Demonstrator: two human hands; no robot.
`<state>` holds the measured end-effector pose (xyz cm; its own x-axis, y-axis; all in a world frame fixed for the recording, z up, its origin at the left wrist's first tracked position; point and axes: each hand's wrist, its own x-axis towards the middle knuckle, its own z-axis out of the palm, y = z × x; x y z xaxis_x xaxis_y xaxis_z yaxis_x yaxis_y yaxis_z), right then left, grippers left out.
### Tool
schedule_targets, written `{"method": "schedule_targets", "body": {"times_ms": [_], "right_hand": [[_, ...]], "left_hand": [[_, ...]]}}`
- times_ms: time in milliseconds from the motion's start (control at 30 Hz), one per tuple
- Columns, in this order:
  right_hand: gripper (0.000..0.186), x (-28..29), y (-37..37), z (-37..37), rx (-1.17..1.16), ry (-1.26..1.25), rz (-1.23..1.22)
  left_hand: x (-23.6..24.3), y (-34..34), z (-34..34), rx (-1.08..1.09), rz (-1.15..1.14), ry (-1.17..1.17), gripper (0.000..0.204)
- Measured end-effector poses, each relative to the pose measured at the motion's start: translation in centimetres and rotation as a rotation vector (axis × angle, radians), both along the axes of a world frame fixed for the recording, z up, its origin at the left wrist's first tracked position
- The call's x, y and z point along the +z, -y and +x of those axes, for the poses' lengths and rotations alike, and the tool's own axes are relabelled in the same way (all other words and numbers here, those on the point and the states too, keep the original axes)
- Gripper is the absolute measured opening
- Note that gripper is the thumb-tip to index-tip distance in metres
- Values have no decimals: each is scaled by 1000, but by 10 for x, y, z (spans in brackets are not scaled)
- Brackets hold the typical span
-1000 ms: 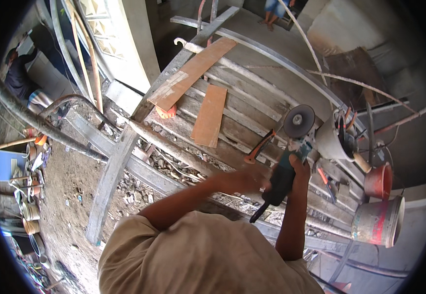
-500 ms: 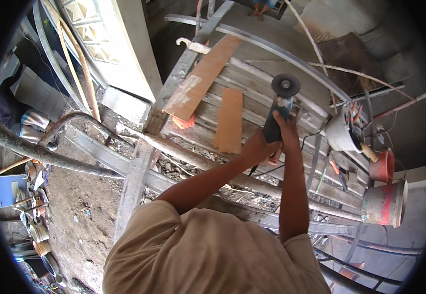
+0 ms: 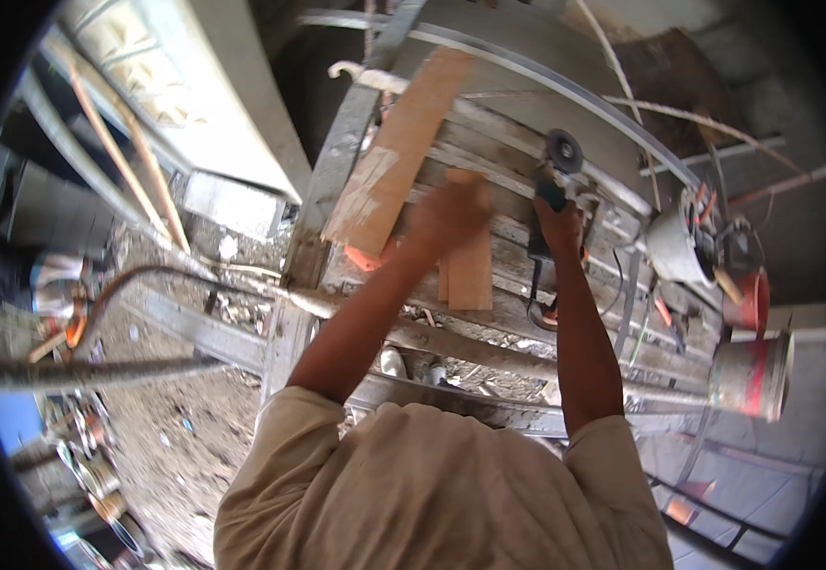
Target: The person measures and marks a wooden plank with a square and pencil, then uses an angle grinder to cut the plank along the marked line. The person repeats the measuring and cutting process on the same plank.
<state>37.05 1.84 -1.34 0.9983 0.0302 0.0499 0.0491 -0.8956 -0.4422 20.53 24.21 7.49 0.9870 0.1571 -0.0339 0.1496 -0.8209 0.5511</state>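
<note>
My right hand (image 3: 562, 228) is wrapped round an angle grinder (image 3: 551, 193) with a dark round disc at its far end. The grinder is over the slatted wooden platform, and its cord hangs beside it. Smeared by motion, my left hand (image 3: 453, 211) is over the upper part of a short brown board (image 3: 471, 277); whether it touches the board is unclear, and its fingers cannot be made out. To the left, a longer brown board (image 3: 401, 142) with a pale worn patch lies aslant on the slats. An orange object (image 3: 371, 255) peeks out under its near end.
At the right stand a grey bucket (image 3: 671, 249) holding tools, a red bucket (image 3: 747, 310) and a pale bucket with a red band (image 3: 753, 375). A tool with an orange handle (image 3: 667, 323) lies on the slats. Bent pipes (image 3: 99, 370) cross the left side above rubble-strewn ground.
My left hand has let go of the grinder and moved left over the short board. My right hand keeps the grinder, which has shifted slightly right. The view has shifted a little.
</note>
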Motion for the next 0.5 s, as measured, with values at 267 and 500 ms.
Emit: {"method": "schedule_targets", "body": {"times_ms": [267,500], "right_hand": [[91,32,-26,-28,-39,-132,49],[59,100,28,-128,204,576,320]], "left_hand": [[-52,-102,-6,436,298,-134,109],[32,-72,-52,363,-881,47,96]]}}
